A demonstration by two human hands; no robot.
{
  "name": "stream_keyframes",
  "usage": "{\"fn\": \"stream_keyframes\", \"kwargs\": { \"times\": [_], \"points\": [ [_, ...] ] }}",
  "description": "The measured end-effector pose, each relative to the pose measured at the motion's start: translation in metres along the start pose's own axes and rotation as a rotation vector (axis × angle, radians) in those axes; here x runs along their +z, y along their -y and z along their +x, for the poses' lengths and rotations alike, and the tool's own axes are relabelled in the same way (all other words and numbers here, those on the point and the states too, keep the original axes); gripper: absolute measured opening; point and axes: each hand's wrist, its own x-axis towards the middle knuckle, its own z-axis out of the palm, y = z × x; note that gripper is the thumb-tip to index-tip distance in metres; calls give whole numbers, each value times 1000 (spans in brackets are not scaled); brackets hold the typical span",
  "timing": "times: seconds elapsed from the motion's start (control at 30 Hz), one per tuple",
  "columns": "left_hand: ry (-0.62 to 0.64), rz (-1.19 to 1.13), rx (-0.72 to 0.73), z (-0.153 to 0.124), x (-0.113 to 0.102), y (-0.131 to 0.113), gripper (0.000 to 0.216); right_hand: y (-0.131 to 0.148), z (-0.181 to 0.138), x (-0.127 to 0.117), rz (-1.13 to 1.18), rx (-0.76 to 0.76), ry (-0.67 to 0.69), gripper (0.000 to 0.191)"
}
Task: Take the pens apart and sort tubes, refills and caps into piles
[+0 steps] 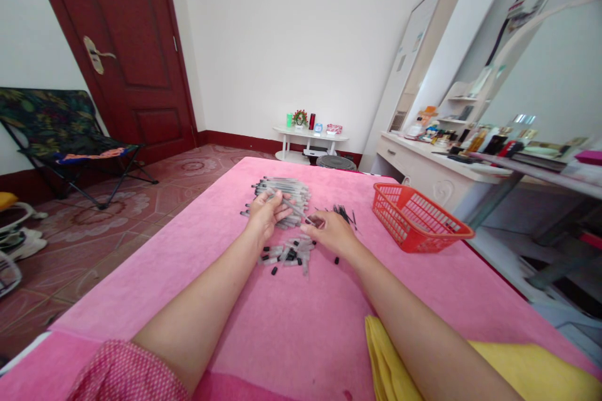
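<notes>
A clear pen barrel (pixel 297 207) was held above the pink-covered bench (pixel 263 332) — one end was gripped by the fingers of the left hand (pixel 267 212), and the nearer end was pinched by those of the right hand (pixel 333 232). Similar pens (pixel 288 185) were piled behind, caps (pixel 288 254) were scattered in front, and thin black sticks (pixel 345 214) were gathered towards the red basket (pixel 399 222).

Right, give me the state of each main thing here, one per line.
Left hand: closed on a pen
Right hand: closed at the pen's end
Other pens: lying piled
Caps: loose, mostly clustered
Dark rods: lying loose
Red basket: upright
Drawer: shut
Door: shut
Folding chair: unfolded
</notes>
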Motion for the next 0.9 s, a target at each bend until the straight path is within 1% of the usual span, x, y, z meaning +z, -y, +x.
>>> {"fn": "stream_keyframes", "kwargs": {
  "times": [0.07,0.13,0.2,0.27,0.37,0.43,0.53,0.6,0.63,0.7,0.77,0.83,0.9],
  "points": [
    [52,52,-5,-3,5,2,23,3,0,-4,-80,-15,-24,27],
    [65,88,16,-3,6,1,26,3,-1,-11,-151,-18,21,26],
    [16,98,67,0,4,-3,26,-1,-1,-21,-208,10,89,18],
    [-63,75,119,6,-2,-9,23,-8,-1,-33,-259,85,133,10],
    [-134,27,141,13,-11,-15,18,-26,0,-50,-309,224,110,4],
    [-129,16,132,13,-12,-14,17,-38,0,-58,-349,285,80,7],
    [-65,23,97,8,-5,-9,19,-47,2,-62,-422,319,31,18],
    [-13,36,63,1,5,-5,22,-43,5,-60,-414,297,-16,25],
    [12,41,49,-3,10,-3,23,-38,6,-57,-374,262,-44,28],
    [74,44,31,-11,20,1,24,-23,7,-50,-231,153,-82,29],
    [122,36,29,-19,29,4,26,-5,7,-42,-94,30,-89,29],
    [152,34,37,-26,36,7,27,9,4,-35,-71,-34,-96,30],
    [173,65,37,-31,40,9,27,17,1,-34,-131,-49,-106,33]
  ]
}}
